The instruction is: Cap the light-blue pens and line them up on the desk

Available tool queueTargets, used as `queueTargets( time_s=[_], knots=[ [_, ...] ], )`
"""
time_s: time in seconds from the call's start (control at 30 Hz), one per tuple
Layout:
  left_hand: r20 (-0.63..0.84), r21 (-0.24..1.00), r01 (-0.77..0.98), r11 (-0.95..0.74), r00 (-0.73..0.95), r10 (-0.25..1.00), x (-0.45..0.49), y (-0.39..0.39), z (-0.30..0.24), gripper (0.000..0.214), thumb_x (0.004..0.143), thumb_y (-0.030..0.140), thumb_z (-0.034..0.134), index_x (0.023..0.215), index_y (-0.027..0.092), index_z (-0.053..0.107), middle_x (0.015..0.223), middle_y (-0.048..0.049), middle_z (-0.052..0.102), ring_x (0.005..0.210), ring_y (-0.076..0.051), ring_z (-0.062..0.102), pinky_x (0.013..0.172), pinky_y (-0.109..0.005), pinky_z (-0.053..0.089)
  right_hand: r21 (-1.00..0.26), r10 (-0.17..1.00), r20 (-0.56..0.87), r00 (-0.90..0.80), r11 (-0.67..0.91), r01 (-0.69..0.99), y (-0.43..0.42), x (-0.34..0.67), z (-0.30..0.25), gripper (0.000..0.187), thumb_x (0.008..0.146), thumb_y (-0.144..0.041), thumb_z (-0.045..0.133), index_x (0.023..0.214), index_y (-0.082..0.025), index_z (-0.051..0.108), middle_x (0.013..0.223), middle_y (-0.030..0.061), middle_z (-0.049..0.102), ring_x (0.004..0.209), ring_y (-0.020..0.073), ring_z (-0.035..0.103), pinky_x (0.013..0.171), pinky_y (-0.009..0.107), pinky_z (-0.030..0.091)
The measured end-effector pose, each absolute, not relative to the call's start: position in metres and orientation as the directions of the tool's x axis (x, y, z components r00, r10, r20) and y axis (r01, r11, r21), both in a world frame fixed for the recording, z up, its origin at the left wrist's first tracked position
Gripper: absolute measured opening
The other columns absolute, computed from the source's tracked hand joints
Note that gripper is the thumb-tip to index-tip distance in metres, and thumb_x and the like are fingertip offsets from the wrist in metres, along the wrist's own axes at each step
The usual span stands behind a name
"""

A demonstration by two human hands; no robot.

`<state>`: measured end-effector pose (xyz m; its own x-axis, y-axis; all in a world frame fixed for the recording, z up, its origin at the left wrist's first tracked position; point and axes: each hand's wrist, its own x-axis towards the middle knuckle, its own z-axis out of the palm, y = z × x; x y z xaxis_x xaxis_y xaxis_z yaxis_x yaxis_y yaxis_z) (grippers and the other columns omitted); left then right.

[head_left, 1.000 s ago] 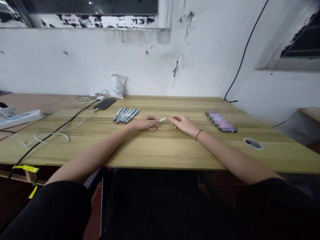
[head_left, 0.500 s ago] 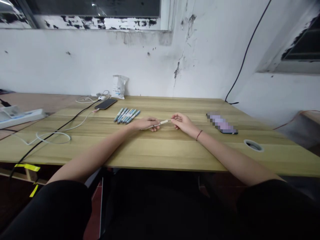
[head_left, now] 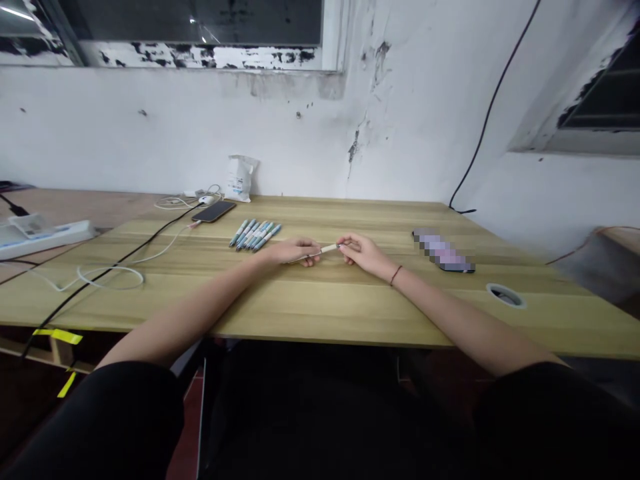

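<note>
A pale cream pen point(head_left: 329, 249) is held between my two hands, low over the middle of the wooden desk point(head_left: 320, 313). My left hand point(head_left: 297, 251) is closed around its rear part, and the thin left end sticks out beneath the palm. Thumb and fingers of my right hand point(head_left: 361, 253) pinch the pen's right end, where a small dark or silvery bit shows at the fingertips. To the left of my left hand lie several blue-and-white pens point(head_left: 254, 235), side by side in a slanted row.
A dark phone point(head_left: 214, 211) with a cable, a white plastic packet point(head_left: 241, 178) and a charger point(head_left: 205, 199) are at the back left. A power strip point(head_left: 50, 238) stands far left. On the right lie a blurred-out phone point(head_left: 444, 251) and a round cable hole point(head_left: 506, 295).
My right hand has come slightly left, closing in on the pen's right end; the thin tip that showed there is now covered by my fingers. My left hand stays on the pen.
</note>
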<state>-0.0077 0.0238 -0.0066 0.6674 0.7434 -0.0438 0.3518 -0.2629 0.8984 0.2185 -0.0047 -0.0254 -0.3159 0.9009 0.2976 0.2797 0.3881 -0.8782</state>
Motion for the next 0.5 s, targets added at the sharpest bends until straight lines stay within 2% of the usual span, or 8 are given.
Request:
queueTargets(
  time_s=[0.17, 0.33, 0.4, 0.5],
  knots=[
    [0.036, 0.851, 0.372, -0.37, 0.662, 0.749, -0.007, 0.022, -0.01, 0.05, 0.08, 0.055, 0.054, 0.106, 0.013, 0.062, 0.089, -0.0077, 0.066, 0.059, -0.009, 0.057, 0.055, -0.024, 0.046, -0.866, 0.905, 0.295, -0.306, 0.388, 0.316, -0.003, 0.219, -0.026, 0.02, 0.081, -0.032, 0.056, 0.094, -0.017, 0.055, 0.085, 0.0047, 0.062, 0.057, 0.0084, 0.054, 0.05, 0.022, 0.046],
    [0.105, 0.816, 0.373, -0.442, 0.656, 0.747, -0.006, 0.017, -0.012, 0.059, 0.084, 0.055, 0.048, 0.129, 0.017, 0.046, 0.086, -0.0052, 0.066, 0.052, -0.008, 0.053, 0.051, -0.022, 0.045, -0.814, 0.883, 0.333, -0.33, 0.447, 0.372, -0.004, 0.221, -0.025, 0.021, 0.085, -0.037, 0.051, 0.088, -0.017, 0.055, 0.077, 0.003, 0.062, 0.057, 0.009, 0.052, 0.055, 0.023, 0.045],
    [0.142, 0.771, 0.39, -0.503, 0.665, 0.733, -0.005, 0.016, -0.011, 0.056, 0.086, 0.055, 0.044, 0.128, 0.018, 0.048, 0.084, -0.0037, 0.066, 0.05, -0.007, 0.05, 0.05, -0.021, 0.042, -0.791, 0.879, 0.331, -0.343, 0.457, 0.407, -0.004, 0.222, -0.024, 0.027, 0.086, -0.043, 0.048, 0.08, -0.017, 0.054, 0.073, 0.0023, 0.06, 0.057, 0.0094, 0.051, 0.055, 0.023, 0.044],
    [0.196, 0.677, 0.43, -0.597, 0.677, 0.709, -0.004, 0.013, -0.009, 0.05, 0.088, 0.054, 0.04, 0.115, 0.017, 0.059, 0.081, -0.0019, 0.065, 0.051, -0.007, 0.046, 0.05, -0.02, 0.038, -0.76, 0.878, 0.307, -0.368, 0.459, 0.46, -0.004, 0.222, -0.023, 0.037, 0.087, -0.049, 0.044, 0.073, -0.017, 0.055, 0.067, 0.0018, 0.059, 0.056, 0.0102, 0.05, 0.056, 0.023, 0.042]
  ],
)
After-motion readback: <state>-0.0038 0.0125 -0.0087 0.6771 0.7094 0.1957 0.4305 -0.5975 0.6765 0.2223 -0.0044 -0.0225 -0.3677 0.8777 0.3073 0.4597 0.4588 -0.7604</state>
